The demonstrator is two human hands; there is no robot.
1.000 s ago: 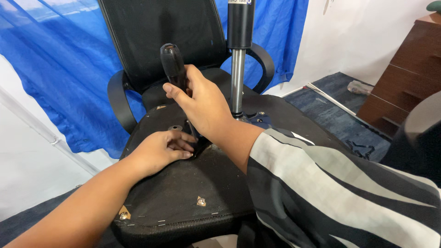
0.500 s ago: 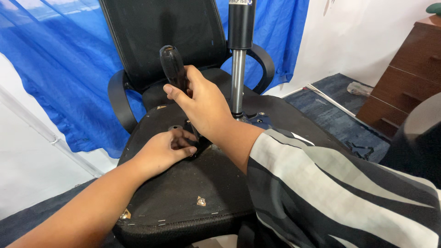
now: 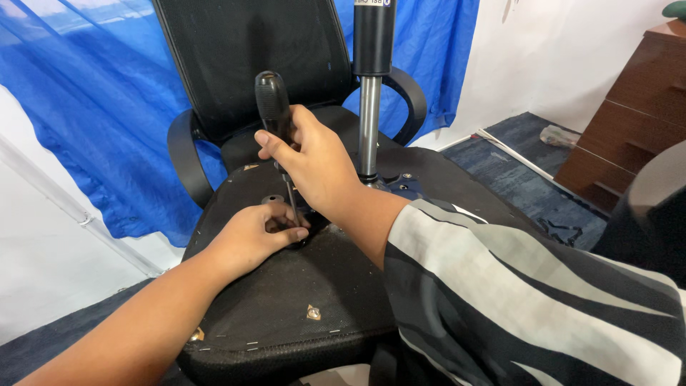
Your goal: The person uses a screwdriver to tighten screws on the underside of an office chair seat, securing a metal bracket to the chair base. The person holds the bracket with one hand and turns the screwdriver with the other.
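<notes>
driving a screw into the underside of the chair

i work on the upturned seat (image 3: pixel 286 314) of a black office chair, its bottom facing me and the shiny metal post (image 3: pixel 369 121) standing up just beside my right wrist. to do this well, i judge the screwdriver (image 3: pixel 275 121) must stand straight over the screw, with steady downward pressure so the tip does not slip out, and my lower hand must keep the tip centred without getting pinched.

my right hand (image 3: pixel 321 168) is closed around the black handle, fingers (image 3: pixel 275 146) wrapped across its front and thumb behind, the top of the handle poking out above my grip. the thin shaft runs almost upright, leaning slightly, down to the seat.

my left hand (image 3: pixel 254 236) rests on the seat bottom, loosely curled, fingertips (image 3: pixel 293 232) pinched close around the foot of the shaft. the screw itself is hidden under those fingertips, so i cannot tell how far in it sits. it holds nothing else.

behind the chair hangs a blue cloth (image 3: pixel 86 107), and a brown wooden dresser (image 3: pixel 629 136) stands well apart on the right.
</notes>
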